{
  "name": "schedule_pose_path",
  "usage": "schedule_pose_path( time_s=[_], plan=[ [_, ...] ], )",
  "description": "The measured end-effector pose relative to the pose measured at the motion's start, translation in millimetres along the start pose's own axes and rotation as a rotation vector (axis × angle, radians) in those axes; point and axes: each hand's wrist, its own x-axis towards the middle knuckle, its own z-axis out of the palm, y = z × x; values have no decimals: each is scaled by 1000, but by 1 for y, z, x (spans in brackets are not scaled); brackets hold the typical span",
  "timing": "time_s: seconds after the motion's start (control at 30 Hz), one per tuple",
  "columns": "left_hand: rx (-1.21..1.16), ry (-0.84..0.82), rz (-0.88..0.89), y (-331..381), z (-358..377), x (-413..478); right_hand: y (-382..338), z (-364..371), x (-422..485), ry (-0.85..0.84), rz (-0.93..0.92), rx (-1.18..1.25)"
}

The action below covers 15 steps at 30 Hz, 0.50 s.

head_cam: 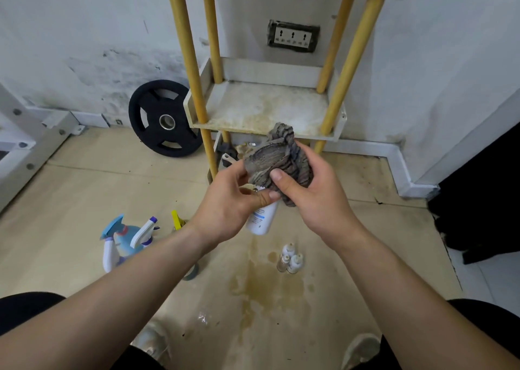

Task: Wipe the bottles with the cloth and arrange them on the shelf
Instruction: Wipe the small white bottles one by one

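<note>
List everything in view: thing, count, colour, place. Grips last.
white bottle: one, white with blue label, held above the floor
cloth: one, grey-brown striped, bunched over the white bottle's top
spray bottles: at least three, blue, white and yellow triggers, floor at left
small bottles: three, white and clear, floor centre
shelf: one, white trays on yellow poles, against the wall
weight plate: one, black, leaning on the wall left of the shelf
socket: one, dark frame, wall behind the shelf
left grip: one, holds the white bottle
right grip: one, holds the cloth
</note>
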Motion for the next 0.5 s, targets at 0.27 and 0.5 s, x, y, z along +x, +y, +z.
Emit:
schedule_pose_path(
  time_s=[0.27, 0.5],
  plan=[
    [448, 66, 29, -4, 11, -13, 4, 3, -5, 164, 102, -150],
    [472, 36, 34, 0, 3, -5, 8, -10, -1, 125, 114, 28]
  ],
)
